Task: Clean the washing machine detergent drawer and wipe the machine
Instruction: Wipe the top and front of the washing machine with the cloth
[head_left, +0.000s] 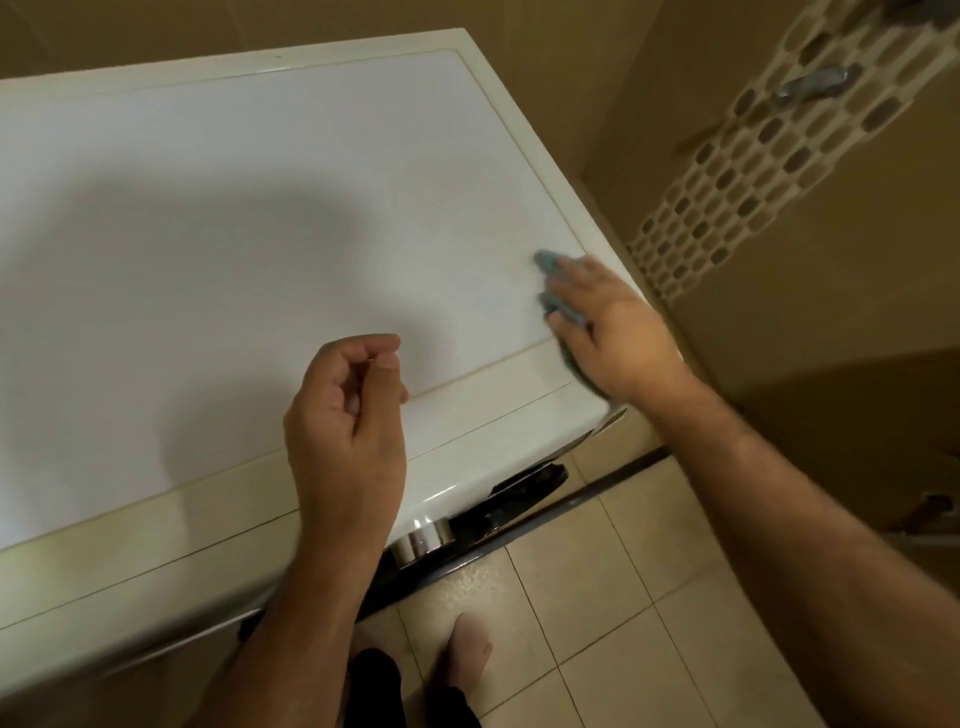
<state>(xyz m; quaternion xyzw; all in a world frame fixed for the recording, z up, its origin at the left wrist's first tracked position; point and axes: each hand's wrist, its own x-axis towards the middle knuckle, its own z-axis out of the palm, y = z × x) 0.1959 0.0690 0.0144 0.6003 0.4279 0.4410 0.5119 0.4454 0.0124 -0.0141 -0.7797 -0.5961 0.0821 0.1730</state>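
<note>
The white top of the washing machine fills most of the view, seen from above. My right hand lies flat near its right front corner and presses a blue-grey cloth onto the surface; the cloth shows only past my fingertips and under the palm's edge. My left hand hovers over the front edge with its fingers loosely curled and holds nothing. A chrome dial and the dark front panel peek out below the front edge. The detergent drawer is hidden.
Beige walls close in behind and to the right of the machine. A perforated plastic mat hangs on the right wall. Tan floor tiles lie in front, with my foot on them.
</note>
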